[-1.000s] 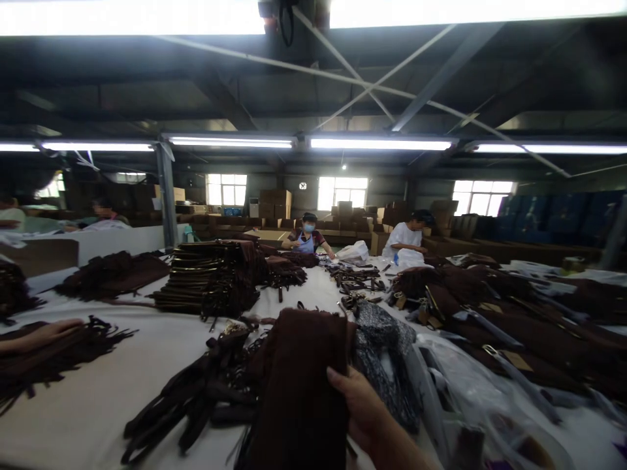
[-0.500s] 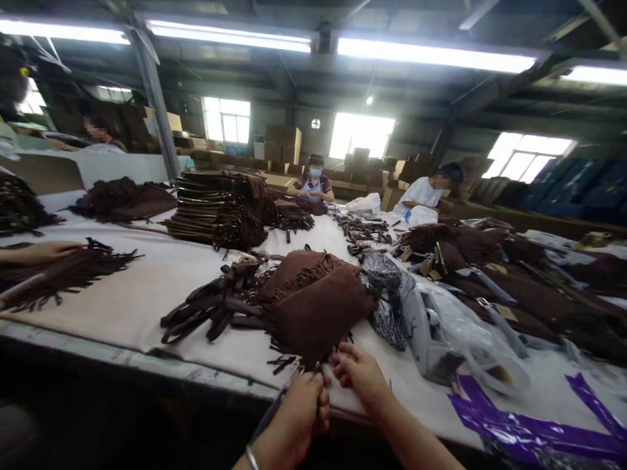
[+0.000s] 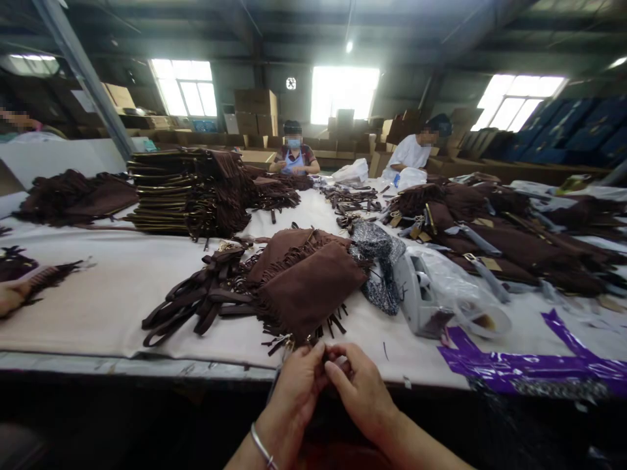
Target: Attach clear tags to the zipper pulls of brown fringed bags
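Note:
A brown fringed bag (image 3: 313, 287) lies on the white-covered table, its near corner pointing at me. My left hand (image 3: 296, 382), with a silver bangle on the wrist, is closed at that corner, thumb and forefinger pinching it beside a small gold metal clasp (image 3: 289, 343). Right up against it, my right hand (image 3: 362, 385) is closed too, fingertips meeting the left fingers. Whatever is between the right fingertips is hidden. Left of the bag lies a bundle of dark brown straps (image 3: 196, 300).
A tall stack of brown bags (image 3: 181, 192) stands behind to the left. On the right are a grey tape dispenser (image 3: 416, 300), purple plastic (image 3: 529, 365) and a heap of brown bags (image 3: 529, 248). A co-worker's hand (image 3: 12, 297) shows at far left; other people sit beyond.
My right hand has come in from the bag's edge to meet my left hand. The view has tilted down and shifted right. The co-worker's hand at left has moved outward.

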{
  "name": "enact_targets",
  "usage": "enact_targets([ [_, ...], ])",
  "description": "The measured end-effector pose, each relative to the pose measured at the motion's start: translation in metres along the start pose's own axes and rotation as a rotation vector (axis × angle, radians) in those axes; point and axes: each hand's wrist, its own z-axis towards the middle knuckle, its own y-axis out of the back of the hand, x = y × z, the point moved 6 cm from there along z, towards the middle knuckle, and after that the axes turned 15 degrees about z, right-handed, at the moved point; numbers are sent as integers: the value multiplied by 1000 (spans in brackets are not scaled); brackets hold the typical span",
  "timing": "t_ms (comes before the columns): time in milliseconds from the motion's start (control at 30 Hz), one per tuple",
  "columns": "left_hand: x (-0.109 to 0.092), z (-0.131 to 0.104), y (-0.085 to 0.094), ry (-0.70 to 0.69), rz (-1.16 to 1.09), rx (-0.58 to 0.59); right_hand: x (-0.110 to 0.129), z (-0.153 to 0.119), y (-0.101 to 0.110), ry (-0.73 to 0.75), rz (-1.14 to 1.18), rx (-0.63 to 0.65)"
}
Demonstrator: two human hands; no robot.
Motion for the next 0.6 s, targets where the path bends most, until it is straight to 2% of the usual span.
enact_targets([
  [167,-9,-3,-10,-80,58,-63,3,-3,0,56,-91,-23],
  [333,-8,1,-10,-119,41,-133,1,2,-4,158,-183,13],
  [500,-7,0,-12,-96,11,-167,2,5,-9,227,-406,88],
  [600,-6,-4,-12,-79,4,-150,4,6,-9,187,-441,129],
])
